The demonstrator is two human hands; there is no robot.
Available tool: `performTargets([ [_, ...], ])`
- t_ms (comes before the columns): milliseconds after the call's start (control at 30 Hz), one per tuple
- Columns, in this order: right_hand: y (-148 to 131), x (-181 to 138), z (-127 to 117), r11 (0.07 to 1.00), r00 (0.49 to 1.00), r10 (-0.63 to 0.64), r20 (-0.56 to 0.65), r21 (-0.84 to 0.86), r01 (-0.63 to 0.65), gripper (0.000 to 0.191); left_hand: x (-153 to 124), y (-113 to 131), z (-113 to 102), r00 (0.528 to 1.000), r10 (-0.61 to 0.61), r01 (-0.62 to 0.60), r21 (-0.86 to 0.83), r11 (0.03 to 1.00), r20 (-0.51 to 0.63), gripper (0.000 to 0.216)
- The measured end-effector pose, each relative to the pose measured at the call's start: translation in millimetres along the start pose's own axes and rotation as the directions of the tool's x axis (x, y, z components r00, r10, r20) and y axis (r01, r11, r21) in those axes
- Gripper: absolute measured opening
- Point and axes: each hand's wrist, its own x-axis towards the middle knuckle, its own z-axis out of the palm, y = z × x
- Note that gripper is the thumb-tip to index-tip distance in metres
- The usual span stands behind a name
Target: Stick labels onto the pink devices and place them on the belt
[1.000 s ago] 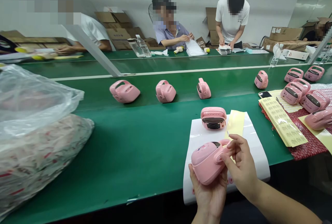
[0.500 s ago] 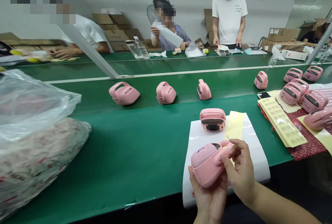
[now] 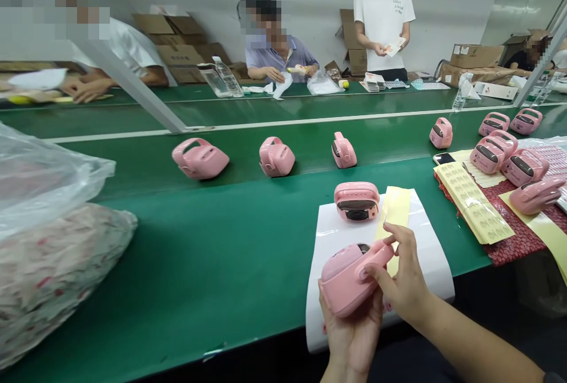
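Observation:
A pink portable speaker, with a carry handle and a rounded lilac-pink face, is held tilted above a white sheet. My left hand cradles it from below, fingers wrapped round its base. At its side, my right hand presses the thumb on the round handle joint, while its curled fingers lie by the handle. Whether a small piece sits at the right fingertips I cannot tell. Just beyond stands another pink speaker, upright on the sheet, beside a yellow sticker strip.
Several pink speakers stand along the green belt, including one at the left. Yellow sticker sheets lie on red bubble wrap at the right. A large plastic bag fills the left side. Co-workers are across the belt.
My right thumb has shifted onto the handle joint and the fingers have opened a little; the speaker stays in my left hand. Across the belt, a co-worker has lifted a card.

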Motion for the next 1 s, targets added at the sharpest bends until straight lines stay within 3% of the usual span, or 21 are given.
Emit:
performTargets([
  [233,13.5,4.4,-14.4,0.956,0.966,0.23,0.117,0.159,-0.247,0.029,-3.8,-6.4,-3.3,0.996,-0.067,0.061,0.092,0.994,0.061,0.056],
  [333,9.5,2.0,-20.0,0.938,0.959,0.193,0.207,0.249,-0.242,0.031,-4.6,-8.3,-1.6,0.996,-0.067,0.063,0.086,0.994,0.054,0.055],
  [500,5.5,1.4,-26.7,0.96,0.941,0.117,0.319,0.205,-0.189,0.062,-4.1,-8.6,5.2,0.999,-0.039,0.039,0.029,0.999,0.02,0.056],
  [633,27.4,-3.0,-52.2,0.967,0.918,0.116,0.379,0.169,-0.192,0.044,-4.7,2.8,8.5,1.0,0.027,-0.028,0.078,0.997,0.015,0.042],
  [800,61.2,-42.4,-90.0,0.996,0.877,0.091,0.472,-0.057,-0.073,0.044,-4.0,27.2,9.6,0.989,0.145,-0.141,0.151,0.978,-0.021,0.04],
  [1000,85.9,-85.5,-85.0,0.963,0.907,-0.138,0.397,-0.159,0.216,0.05,-0.5,34.4,6.7,0.989,0.136,-0.142,0.131,0.981,0.052,0.048],
])
